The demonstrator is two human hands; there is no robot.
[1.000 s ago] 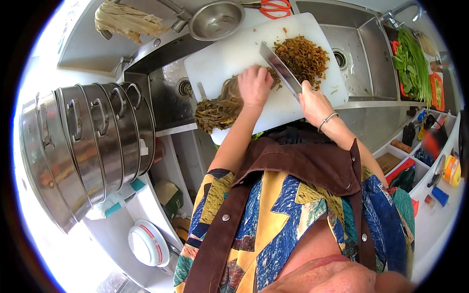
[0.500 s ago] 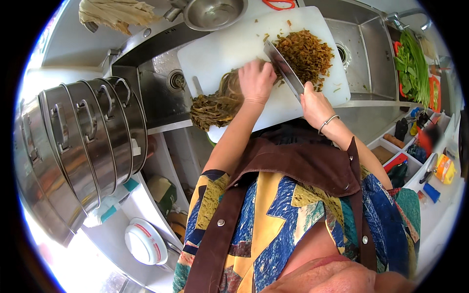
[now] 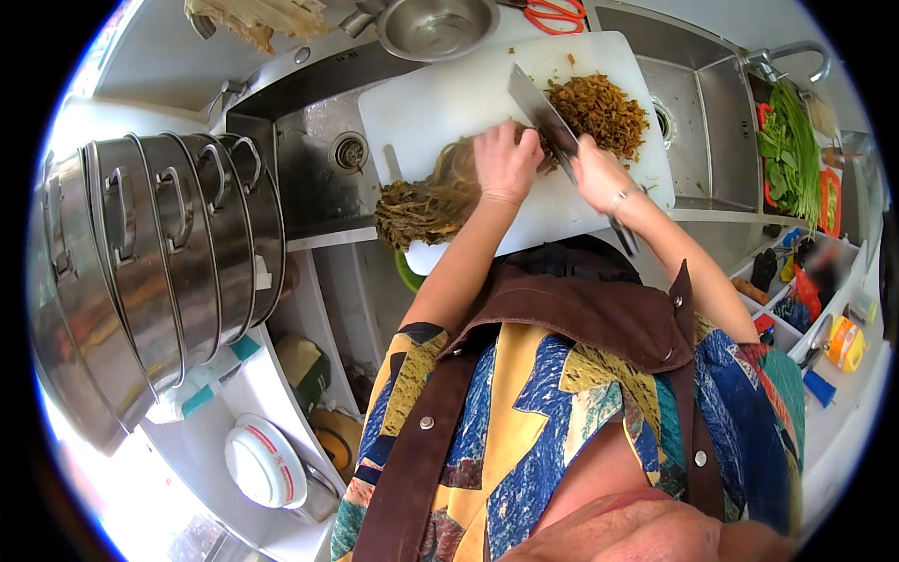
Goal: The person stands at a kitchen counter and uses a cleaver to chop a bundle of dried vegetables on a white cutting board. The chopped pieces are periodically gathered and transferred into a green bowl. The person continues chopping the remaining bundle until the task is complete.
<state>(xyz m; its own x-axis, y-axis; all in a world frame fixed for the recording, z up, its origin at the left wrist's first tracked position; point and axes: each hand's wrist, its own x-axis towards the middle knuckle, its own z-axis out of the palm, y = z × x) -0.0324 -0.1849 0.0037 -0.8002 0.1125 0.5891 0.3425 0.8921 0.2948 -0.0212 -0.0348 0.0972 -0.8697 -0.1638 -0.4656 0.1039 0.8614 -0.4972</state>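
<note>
Head view shows the left hand pressing fingers onto the uncut greens on the white board, right hand clenched round the cleaver, a chopped heap beyond its fingertips, roughly half remaining

The cutting board is white, the chopped greens brownish-olive. The scissors have orange handles. The apron is brown.
</note>
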